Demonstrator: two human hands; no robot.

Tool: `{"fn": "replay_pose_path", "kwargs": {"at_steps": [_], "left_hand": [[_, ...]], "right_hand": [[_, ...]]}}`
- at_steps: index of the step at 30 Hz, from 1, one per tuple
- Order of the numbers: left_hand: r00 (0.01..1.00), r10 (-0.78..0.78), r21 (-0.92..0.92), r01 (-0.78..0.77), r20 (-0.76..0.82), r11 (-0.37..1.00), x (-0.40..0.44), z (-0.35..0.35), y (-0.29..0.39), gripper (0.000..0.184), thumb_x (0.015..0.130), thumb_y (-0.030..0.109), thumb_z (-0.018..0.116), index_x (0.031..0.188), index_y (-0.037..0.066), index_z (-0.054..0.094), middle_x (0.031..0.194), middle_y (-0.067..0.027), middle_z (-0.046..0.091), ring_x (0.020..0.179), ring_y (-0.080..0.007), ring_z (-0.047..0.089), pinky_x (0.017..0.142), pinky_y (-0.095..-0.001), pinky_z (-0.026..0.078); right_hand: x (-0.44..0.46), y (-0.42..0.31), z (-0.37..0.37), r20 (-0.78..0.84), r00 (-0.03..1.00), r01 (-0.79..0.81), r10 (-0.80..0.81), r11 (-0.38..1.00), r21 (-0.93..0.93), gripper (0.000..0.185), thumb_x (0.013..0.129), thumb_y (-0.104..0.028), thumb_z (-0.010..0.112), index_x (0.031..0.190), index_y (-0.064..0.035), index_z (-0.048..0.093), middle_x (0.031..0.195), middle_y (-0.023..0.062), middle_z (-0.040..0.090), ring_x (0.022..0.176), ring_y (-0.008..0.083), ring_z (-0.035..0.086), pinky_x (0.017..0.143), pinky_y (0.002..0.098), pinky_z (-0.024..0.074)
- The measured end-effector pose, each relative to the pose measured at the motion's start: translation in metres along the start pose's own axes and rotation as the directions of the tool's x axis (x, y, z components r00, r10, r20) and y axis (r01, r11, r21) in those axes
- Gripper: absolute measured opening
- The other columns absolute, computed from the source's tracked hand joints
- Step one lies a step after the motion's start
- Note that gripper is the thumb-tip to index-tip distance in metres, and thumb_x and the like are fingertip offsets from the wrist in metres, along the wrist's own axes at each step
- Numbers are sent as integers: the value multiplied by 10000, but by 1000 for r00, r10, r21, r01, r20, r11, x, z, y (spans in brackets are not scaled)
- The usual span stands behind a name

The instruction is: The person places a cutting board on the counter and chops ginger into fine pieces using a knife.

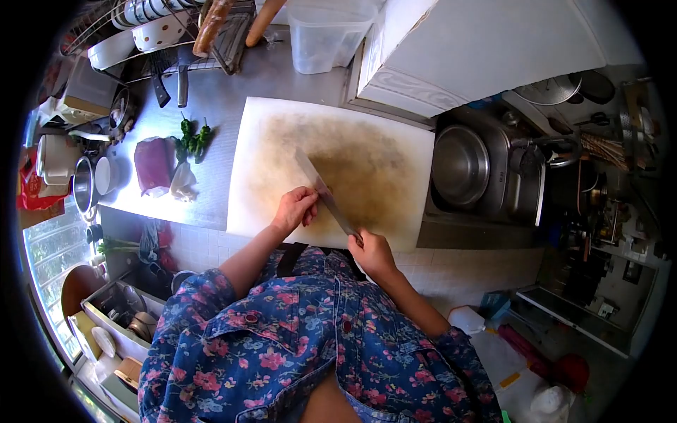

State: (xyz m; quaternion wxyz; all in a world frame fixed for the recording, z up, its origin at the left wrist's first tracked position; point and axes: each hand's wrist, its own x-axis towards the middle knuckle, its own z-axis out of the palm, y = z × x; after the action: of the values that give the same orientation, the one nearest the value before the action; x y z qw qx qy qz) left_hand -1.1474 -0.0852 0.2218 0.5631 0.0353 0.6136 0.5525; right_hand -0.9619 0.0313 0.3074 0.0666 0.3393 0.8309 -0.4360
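Head view, from near to far: a flowered shirt (282, 317) comes up close to the near edge of the board (247, 155). Over that near side, the right hand (374, 252) is closed round the handle of the knife (335, 208). The left hand (296, 209) is curled beside the blade, thumb and fingertips drawn together; whether they pinch the steel or only brush it, I cannot tell.

The knife lies slantwise over the board, tip pointing far and left. It looks long, thin and stiff, likely light enough for one hand; the handle is the place to grip, since fingers could slip on smooth steel and meet an edge.

The broad, stained board gives room on both sides of the blade and past the tip; its near edge leaves least, with the body so close. To the right, its side runs near the sink (518, 176), where a metal basin (460, 166) sits. Left on the counter (261, 77) are a purple packet (153, 166) and greens (192, 137). Farthest stand a clear tub (326, 35) and a dish rack (229, 56).
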Motion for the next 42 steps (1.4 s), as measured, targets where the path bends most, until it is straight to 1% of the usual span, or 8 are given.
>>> {"fn": "replay_pose_path", "kwargs": {"at_steps": [4,10,19,31,34,37,40,42], "left_hand": [[1000,12,8,-12,-8,1000,3,0,-3,177,941,201,534,905,28,557,627,-51,566,445,-128,512,407,-249,399],[1000,17,24,-17,4,1000,1,0,-1,186,943,206,531,914,26,564,624,-45,566,449,-122,512,408,-248,398],[1000,10,35,-10,-3,999,2,1,0,197,937,214,533,938,22,576,626,-41,566,449,-119,510,410,-247,399],[1000,14,60,-15,13,998,3,-1,-1,193,942,205,517,948,19,569,632,-50,566,451,-125,514,411,-250,400],[999,25,62,-27,27,998,4,-2,-1,188,941,190,506,953,10,562,634,-58,565,451,-130,514,412,-250,401],[999,35,112,-36,19,993,4,-1,-2,183,937,172,498,947,-2,553,638,-67,567,450,-133,511,406,-252,395],[997,68,73,-65,-36,995,-4,2,5,181,931,163,498,939,-12,545,626,-73,561,445,-134,505,394,-256,383],[994,74,90,-67,-75,994,-3,1,1,182,927,165,508,934,-13,544,614,-71,556,442,-132,501,388,-258,377]], "right_hand": [[-8,-8,-16,15,1000,-16,16,1000,21,235,860,-218,583,839,16,599,727,218,625,692,390,623,619,445,479],[-10,-7,-20,59,997,-46,48,998,-36,238,863,-229,576,859,8,603,744,211,636,712,389,627,639,445,487],[-12,-8,-21,66,996,-51,53,998,-33,246,860,-229,576,855,15,600,748,222,635,724,395,628,648,452,490],[-5,-5,-19,65,997,-23,30,995,-98,246,856,-230,574,843,14,605,750,234,630,732,404,625,651,463,490],[-4,-5,-19,72,997,-28,33,997,-75,251,857,-236,571,843,12,606,755,235,630,737,404,626,652,467,489],[0,-1,-12,92,995,-20,35,987,-161,249,856,-236,572,843,11,604,750,230,631,733,401,626,652,464,491],[-5,-12,-15,35,999,-27,30,998,-57,240,854,-228,581,838,11,598,742,226,628,721,400,624,640,457,487],[-7,-19,-22,-4,999,-39,39,999,-12,234,856,-221,586,837,12,594,733,222,625,707,396,622,631,452,483]]}}
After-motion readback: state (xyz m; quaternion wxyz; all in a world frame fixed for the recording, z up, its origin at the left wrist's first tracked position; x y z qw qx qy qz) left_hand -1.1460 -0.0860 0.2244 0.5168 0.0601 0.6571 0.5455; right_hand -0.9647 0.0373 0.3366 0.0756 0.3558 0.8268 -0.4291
